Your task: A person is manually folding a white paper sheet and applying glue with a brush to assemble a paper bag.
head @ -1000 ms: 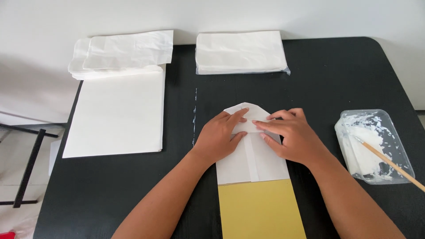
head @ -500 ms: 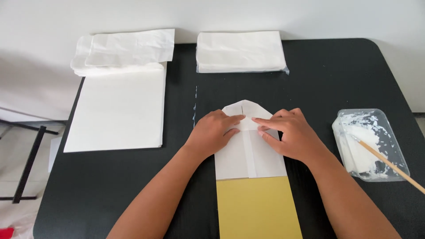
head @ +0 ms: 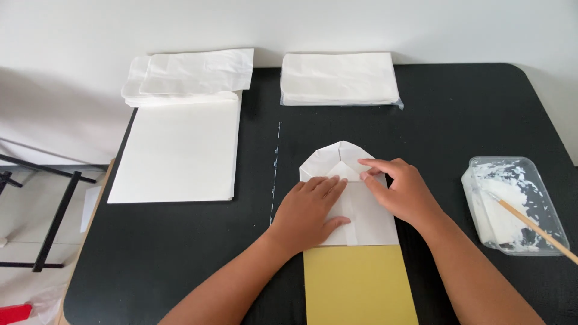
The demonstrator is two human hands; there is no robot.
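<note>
Both your left hand (head: 313, 210) and right hand (head: 400, 192) press flat, grasping nothing, on the folded white paper bag (head: 349, 198), whose long axis runs away from you.

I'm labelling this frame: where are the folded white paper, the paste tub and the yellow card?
folded white paper (head: 337, 157), head view, top flap
paste tub (head: 545, 191), head view, right rim
yellow card (head: 358, 286), head view, centre

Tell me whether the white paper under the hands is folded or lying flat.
Folded. The white paper shows creased flaps meeting at its rounded top end, and both the left hand and right hand press on it.
</note>
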